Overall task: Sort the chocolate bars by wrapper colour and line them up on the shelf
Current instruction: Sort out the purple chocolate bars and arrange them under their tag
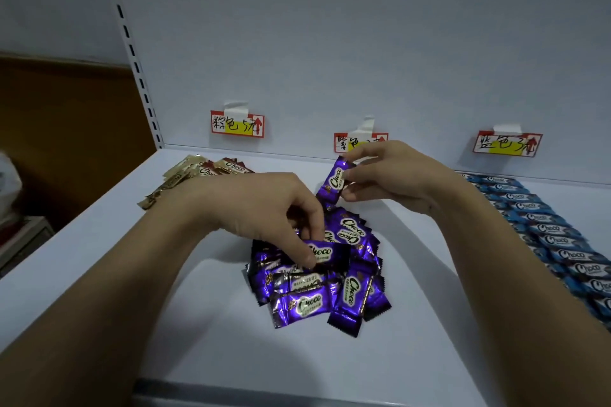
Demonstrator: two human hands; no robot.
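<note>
While pinching one purple bar (pixel 334 182) between thumb and fingers, holds it up in the right hand (pixel 390 175), just in front of the middle label (pixel 360 142) on the back wall, above the shelf (pixel 99 258). Long axis of this bar: tilted, from lower left near the heap to upper right toward the label. Below and nearer, grips with the left hand (pixel 274 208) a second bar (pixel 325 253) on top of the purple heap (pixel 317 277); this one lies almost crosswise. Left hand nearer to the heap, right hand nearer to the free place behind it. Count, as far as visible: about ten purple bars, loose and overlapping; a blue row (pixel 555 241) at the right with more than ten, already lined up; a brown group (pixel 198 175) at the far left, partly hidden, number not clear; three labels.
</note>
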